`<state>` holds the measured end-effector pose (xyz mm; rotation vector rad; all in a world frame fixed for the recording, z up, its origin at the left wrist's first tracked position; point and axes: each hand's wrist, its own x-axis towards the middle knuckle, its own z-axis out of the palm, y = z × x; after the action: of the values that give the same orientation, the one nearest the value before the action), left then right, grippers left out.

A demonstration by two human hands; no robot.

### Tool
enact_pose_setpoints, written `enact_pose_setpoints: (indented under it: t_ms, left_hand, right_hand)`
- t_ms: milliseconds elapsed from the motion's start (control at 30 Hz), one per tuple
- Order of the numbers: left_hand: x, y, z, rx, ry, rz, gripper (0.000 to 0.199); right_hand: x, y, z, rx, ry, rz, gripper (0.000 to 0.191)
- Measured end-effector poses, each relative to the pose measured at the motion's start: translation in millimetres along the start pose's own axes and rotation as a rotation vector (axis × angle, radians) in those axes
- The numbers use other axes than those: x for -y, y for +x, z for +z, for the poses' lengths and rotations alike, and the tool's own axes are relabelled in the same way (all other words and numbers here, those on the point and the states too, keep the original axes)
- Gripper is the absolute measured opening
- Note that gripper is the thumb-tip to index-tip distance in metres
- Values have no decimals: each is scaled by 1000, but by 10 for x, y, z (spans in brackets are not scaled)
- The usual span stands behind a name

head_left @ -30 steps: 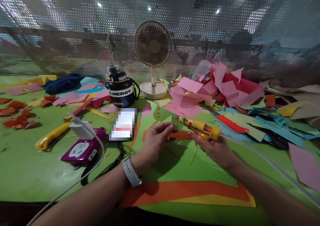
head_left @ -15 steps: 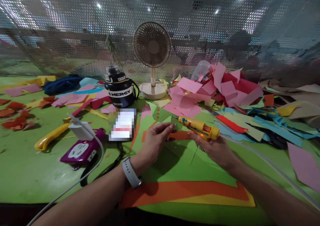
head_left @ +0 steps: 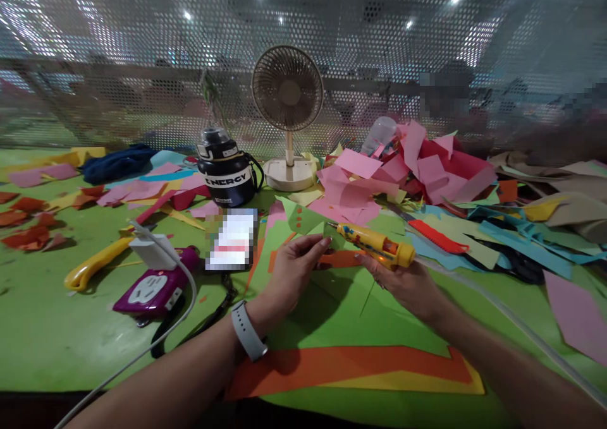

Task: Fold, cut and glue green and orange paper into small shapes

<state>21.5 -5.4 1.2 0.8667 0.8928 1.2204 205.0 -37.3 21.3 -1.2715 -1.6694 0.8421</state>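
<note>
The left hand (head_left: 294,266) has its thumb and forefinger closed, it seems, on the edge of a small folded light-green paper piece (head_left: 315,228), on the far side of a flat orange paper strip (head_left: 345,259). To its right, the right hand (head_left: 411,285) grips a yellow plastic glue gun (head_left: 372,242), its thin metal tip (head_left: 332,225) pointing left. It is best to pinch steadily, guide the tip slowly, and leave the left fingertips clear, because the metal may be hot.
</note>
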Motion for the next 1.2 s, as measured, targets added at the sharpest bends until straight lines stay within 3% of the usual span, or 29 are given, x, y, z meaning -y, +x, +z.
enact_pose_setpoints:
  t_ms: [767,1200]
  left_hand:
    - [6,18,9,-28,50,38,11]
    - [27,63,-41,-26,222,182,6]
  right_hand:
    - [7,-5,7,-36,-36,97,33]
    - [-38,3,-2,-18,-23,47,35]
